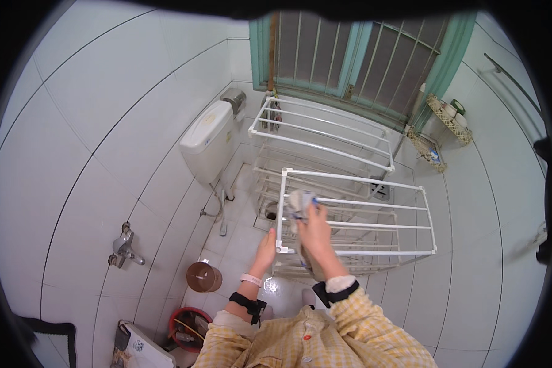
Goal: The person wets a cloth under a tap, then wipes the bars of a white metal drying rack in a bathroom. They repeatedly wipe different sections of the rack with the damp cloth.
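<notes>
In front of me stands a white multi-tier drying rack [372, 225] made of thin rods with plastic corner joints. My left hand [266, 253] holds its near left corner, with part of the fingers hidden by the frame. My right hand [316, 232] grips a pale cloth [300, 204] with blue patches, slightly blurred. The cloth lies against the rods near the left end of the near top tier. Its lower part hangs down beside my wrist. More tiers of the rack show below and farther back.
A white toilet cistern [208, 126] hangs on the left wall, above a floor drain hole [271, 211]. Left of me are a tap [126, 248], a brown bucket [204, 277] and a red basin [188, 317]. Corner shelves [448, 119] stand right of the barred window [345, 60].
</notes>
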`<state>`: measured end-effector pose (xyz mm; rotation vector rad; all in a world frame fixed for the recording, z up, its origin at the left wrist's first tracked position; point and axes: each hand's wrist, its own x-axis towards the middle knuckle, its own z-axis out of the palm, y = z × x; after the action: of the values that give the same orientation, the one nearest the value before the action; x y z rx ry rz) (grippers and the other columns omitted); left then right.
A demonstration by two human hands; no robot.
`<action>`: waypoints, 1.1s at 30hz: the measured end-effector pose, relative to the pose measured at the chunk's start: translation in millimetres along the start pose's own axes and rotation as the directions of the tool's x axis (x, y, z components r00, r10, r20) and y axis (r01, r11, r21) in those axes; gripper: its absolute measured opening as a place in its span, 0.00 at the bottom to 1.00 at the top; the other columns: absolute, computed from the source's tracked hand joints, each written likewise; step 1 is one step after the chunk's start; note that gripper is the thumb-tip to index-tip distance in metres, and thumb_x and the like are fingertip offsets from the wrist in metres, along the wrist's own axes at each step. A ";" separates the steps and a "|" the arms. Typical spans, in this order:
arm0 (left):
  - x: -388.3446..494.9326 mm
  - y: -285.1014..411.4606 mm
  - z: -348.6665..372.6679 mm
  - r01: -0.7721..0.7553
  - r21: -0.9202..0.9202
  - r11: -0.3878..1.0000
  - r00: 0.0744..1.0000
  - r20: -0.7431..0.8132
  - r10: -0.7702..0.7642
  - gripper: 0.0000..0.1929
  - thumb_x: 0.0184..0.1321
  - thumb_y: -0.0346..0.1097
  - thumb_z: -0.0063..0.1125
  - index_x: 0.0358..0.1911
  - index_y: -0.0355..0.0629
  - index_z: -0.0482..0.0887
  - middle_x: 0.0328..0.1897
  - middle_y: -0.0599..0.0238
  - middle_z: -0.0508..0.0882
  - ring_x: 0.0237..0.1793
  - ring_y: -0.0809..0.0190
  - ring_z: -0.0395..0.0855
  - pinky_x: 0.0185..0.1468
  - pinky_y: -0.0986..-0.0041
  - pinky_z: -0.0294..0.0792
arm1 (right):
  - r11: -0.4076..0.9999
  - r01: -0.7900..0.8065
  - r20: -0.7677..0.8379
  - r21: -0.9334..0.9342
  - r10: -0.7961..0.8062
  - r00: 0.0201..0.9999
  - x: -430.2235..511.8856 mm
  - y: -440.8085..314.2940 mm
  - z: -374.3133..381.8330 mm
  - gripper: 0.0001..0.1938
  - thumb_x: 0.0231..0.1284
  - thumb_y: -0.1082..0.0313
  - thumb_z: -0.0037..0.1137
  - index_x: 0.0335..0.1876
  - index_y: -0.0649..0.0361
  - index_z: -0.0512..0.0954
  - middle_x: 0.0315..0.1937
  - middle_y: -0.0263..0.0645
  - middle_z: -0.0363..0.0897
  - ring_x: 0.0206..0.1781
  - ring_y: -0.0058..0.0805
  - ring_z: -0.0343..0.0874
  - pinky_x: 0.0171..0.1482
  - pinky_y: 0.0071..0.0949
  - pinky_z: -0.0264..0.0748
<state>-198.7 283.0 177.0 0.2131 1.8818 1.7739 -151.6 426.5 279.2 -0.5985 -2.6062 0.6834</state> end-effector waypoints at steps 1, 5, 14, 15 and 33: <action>2.0 1.7 8.0 -0.015 0.097 0.995 0.997 -0.072 0.022 0.29 0.72 0.54 0.32 0.49 0.30 0.78 0.40 0.49 0.84 0.44 0.52 0.81 0.52 0.65 0.68 | 0.996 0.057 0.036 -0.064 -0.055 0.998 4.0 -4.1 9.2 0.31 0.49 0.66 0.64 0.61 0.57 0.66 0.49 0.53 0.69 0.45 0.53 0.78 0.45 0.46 0.77; 4.4 11.9 28.4 0.108 0.179 0.978 0.964 -0.258 -0.059 0.36 0.71 0.61 0.26 0.42 0.31 0.82 0.38 0.45 0.84 0.43 0.46 0.81 0.49 0.61 0.69 | 0.947 0.254 0.315 -0.195 -0.185 0.931 7.6 3.0 35.7 0.25 0.48 0.70 0.61 0.55 0.59 0.67 0.44 0.54 0.72 0.40 0.50 0.82 0.40 0.44 0.79; 8.4 22.1 39.7 0.272 0.565 0.779 0.939 -0.332 -0.087 0.40 0.66 0.68 0.27 0.31 0.37 0.86 0.33 0.42 0.84 0.40 0.39 0.82 0.45 0.53 0.69 | 0.911 0.385 0.276 -0.150 -0.336 0.901 27.9 47.6 35.6 0.11 0.47 0.69 0.58 0.38 0.60 0.74 0.34 0.48 0.78 0.31 0.44 0.83 0.31 0.39 0.79; 8.2 20.8 40.9 0.282 0.567 0.774 0.933 -0.350 -0.083 0.39 0.66 0.68 0.28 0.29 0.37 0.86 0.31 0.43 0.84 0.38 0.40 0.82 0.44 0.53 0.69 | 0.920 0.360 0.276 -0.157 -0.309 0.910 28.5 52.8 31.8 0.12 0.47 0.69 0.58 0.38 0.60 0.74 0.34 0.48 0.78 0.31 0.44 0.83 0.31 0.39 0.79; 12.8 15.4 41.2 0.351 0.593 0.725 0.885 -0.463 -0.049 0.39 0.65 0.69 0.33 0.28 0.35 0.85 0.28 0.42 0.83 0.35 0.38 0.81 0.40 0.54 0.69 | 0.896 -0.004 0.153 -0.444 0.080 0.985 14.0 321.3 -164.0 0.20 0.42 0.67 0.67 0.45 0.56 0.75 0.42 0.41 0.78 0.39 0.44 0.82 0.39 0.41 0.79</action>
<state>-193.4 327.0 188.8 -0.1456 2.6876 0.9675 8.6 748.2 244.7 -0.7577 -2.9370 0.1445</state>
